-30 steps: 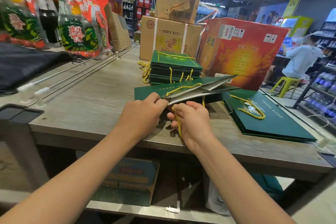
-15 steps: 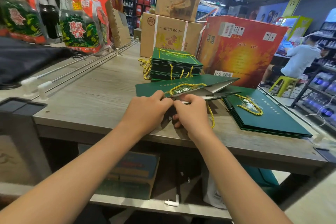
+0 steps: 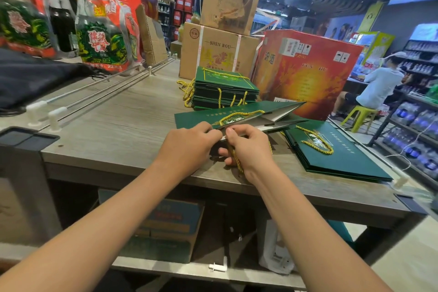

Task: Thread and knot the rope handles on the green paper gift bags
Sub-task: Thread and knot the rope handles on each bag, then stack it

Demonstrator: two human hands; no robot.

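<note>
Slippage is my worry: if my right hand (image 3: 246, 147), pinching the gold rope (image 3: 237, 163), lets the end back out of the hole while my left hand (image 3: 189, 144) grips the rim, since the flat green bag (image 3: 196, 117) lies glossy at the table (image 3: 113, 125) edge.

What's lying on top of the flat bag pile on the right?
One yellow rope handle loops across the top bag of the right-hand pile. The open bag being threaded covers the pile's near-left corner, hiding whatever lies there.
</note>
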